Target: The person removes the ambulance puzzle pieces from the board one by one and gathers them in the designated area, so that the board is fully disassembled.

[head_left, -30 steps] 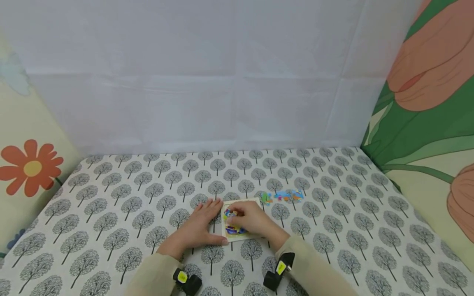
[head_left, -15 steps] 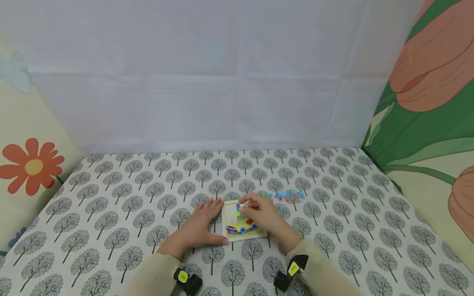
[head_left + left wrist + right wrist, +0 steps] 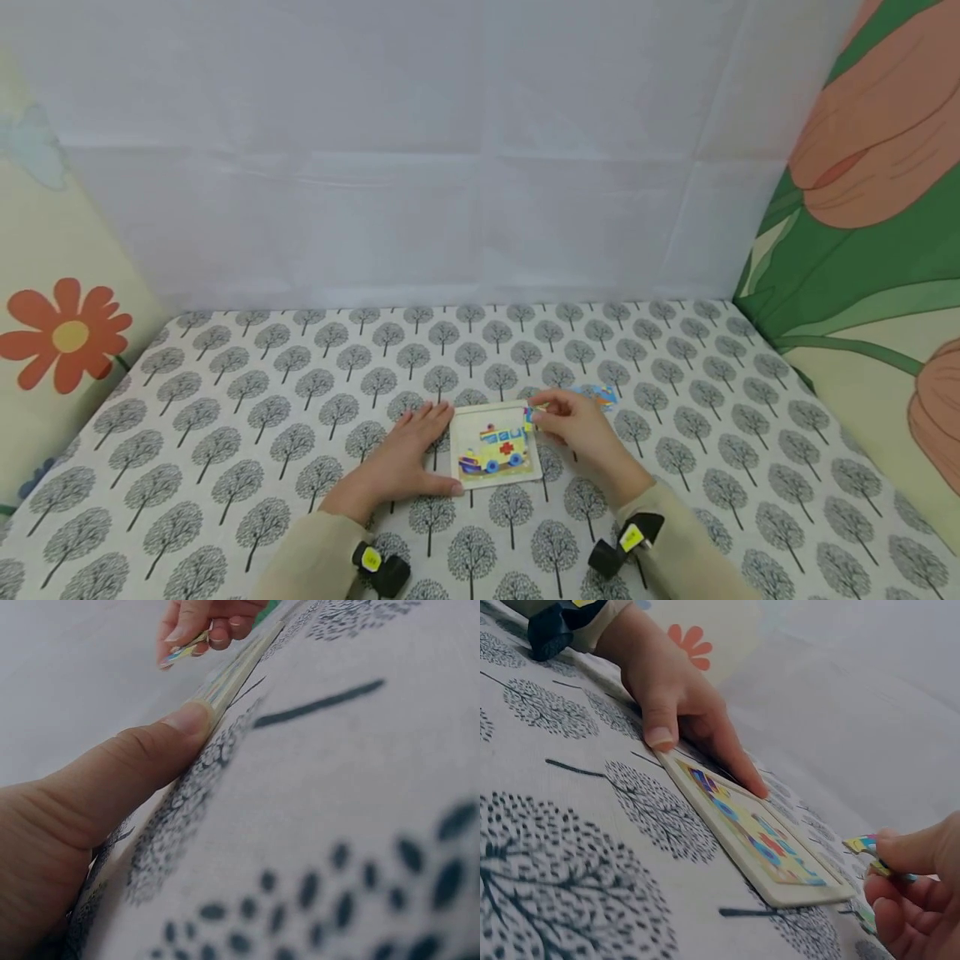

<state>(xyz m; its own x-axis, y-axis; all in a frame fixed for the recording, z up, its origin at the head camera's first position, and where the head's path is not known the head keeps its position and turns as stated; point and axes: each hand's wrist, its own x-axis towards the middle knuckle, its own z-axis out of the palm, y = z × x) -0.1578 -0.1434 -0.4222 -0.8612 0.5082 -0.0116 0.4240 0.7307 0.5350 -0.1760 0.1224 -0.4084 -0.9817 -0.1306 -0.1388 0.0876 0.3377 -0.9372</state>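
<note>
A small jigsaw board (image 3: 469,429) with a pale frame lies on the cloth, its fitted pieces forming an ambulance picture. The upper part of its recess is bare. My left hand (image 3: 401,457) lies flat at its left side, fingers straight, the thumb (image 3: 187,720) touching the near edge by the corner. Just over the board's upper right corner, my right hand (image 3: 581,429) pinches a colourful puzzle piece (image 3: 861,844) between thumb and fingers. The piece is raised off the board, as the left wrist view shows too. My right fingers partly hide it in the head view.
More blue and orange puzzle pieces (image 3: 602,396) lie on the cloth beyond my right hand, which partly covers them. The tree-print cloth (image 3: 300,383) spreads over the table. A white sheet (image 3: 480,208) hangs behind, with flowered walls on both sides.
My right hand has lifted from the board's left part and moved right with the puzzle piece, uncovering the ambulance picture. My left hand has stayed in place.
</note>
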